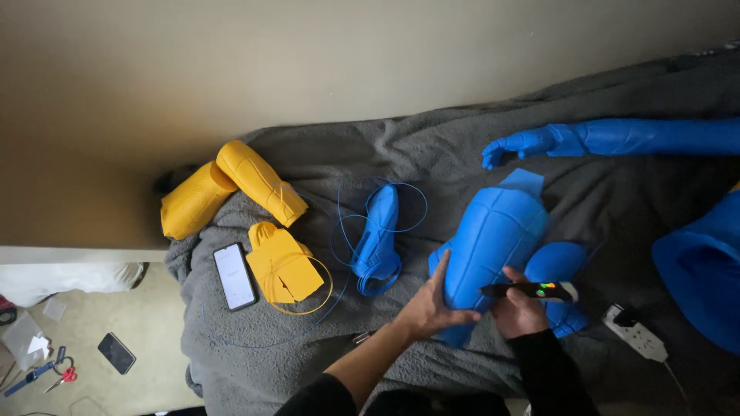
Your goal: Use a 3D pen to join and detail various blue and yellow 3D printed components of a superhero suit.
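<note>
Head view. The left hand (pixel 430 306) lies with fingers spread against the lower edge of a large blue moulded shell (pixel 493 235) resting on a grey blanket (pixel 324 154). The right hand (pixel 518 312) has its fingers curled round a black pen-shaped tool (pixel 528 290) with small lit indicators, its tip hidden against the shell. A blue arm piece (pixel 617 139) and another blue part (pixel 705 270) are cut off at the right edge.
</note>
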